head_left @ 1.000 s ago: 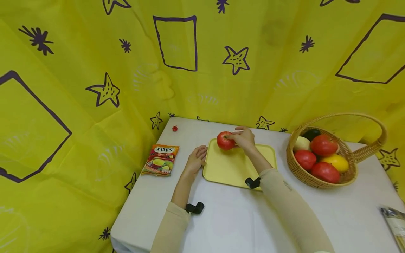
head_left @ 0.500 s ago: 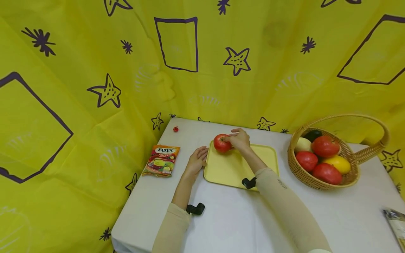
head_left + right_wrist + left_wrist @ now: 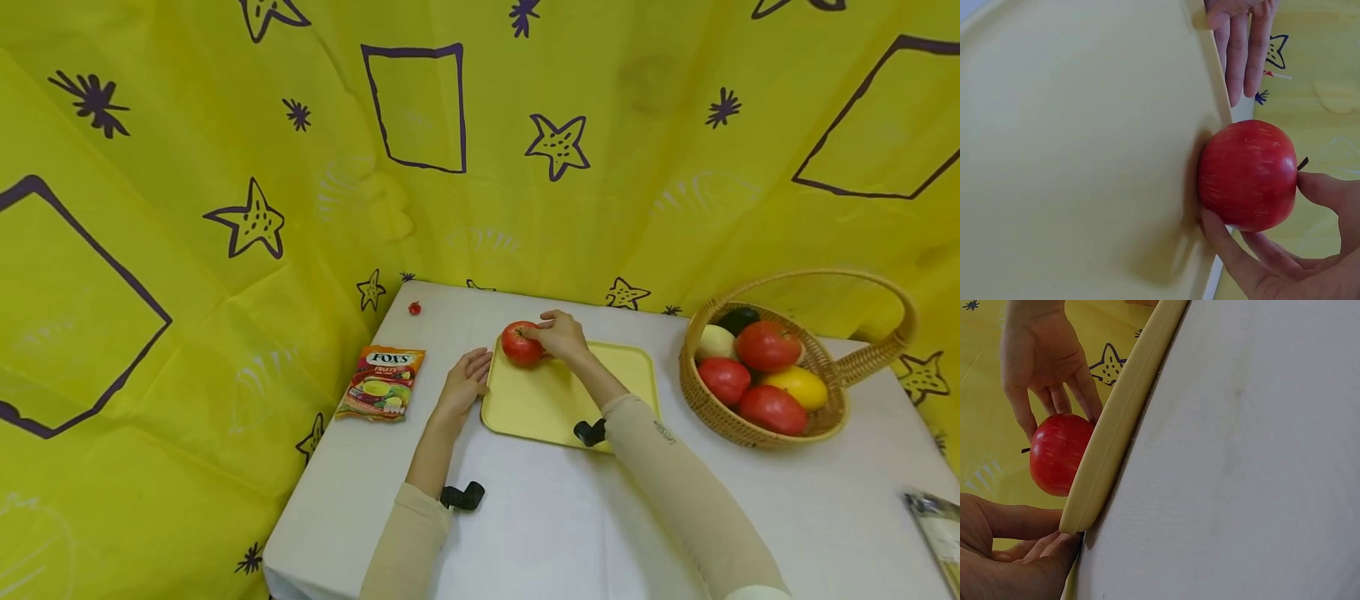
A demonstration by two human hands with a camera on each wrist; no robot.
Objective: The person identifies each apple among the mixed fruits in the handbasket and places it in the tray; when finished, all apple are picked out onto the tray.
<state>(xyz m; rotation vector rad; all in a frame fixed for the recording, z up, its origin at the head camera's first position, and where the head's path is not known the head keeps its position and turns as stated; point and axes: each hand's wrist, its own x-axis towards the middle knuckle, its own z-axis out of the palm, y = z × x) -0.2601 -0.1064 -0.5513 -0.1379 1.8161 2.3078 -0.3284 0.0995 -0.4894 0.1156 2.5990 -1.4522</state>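
A red apple [image 3: 522,344] sits at the back left corner of the pale yellow tray [image 3: 525,412]. My right hand [image 3: 561,335] grips it from the right; in the right wrist view the thumb lies by the dark stem and the fingers are low on the side of the apple [image 3: 1247,175]. At the tray's left edge, my left hand [image 3: 462,385] has its thumb at the rim and its fingers stretched out straight alongside. From the left wrist, the thumb of the left hand [image 3: 1016,550] meets the edge of the tray [image 3: 1107,444].
Right of the tray stands a wicker basket [image 3: 693,404] of fruit with a tall handle. A candy bag [image 3: 384,383] lies to the left, and a small red object [image 3: 414,308] behind it. A packet [image 3: 937,533] shows at the right edge. Yellow cloth [image 3: 487,208] hangs behind.
The right hand has moved the apple slightly left and toward the person, closer to the tray's back left corner. The left hand stays at the tray's left edge.
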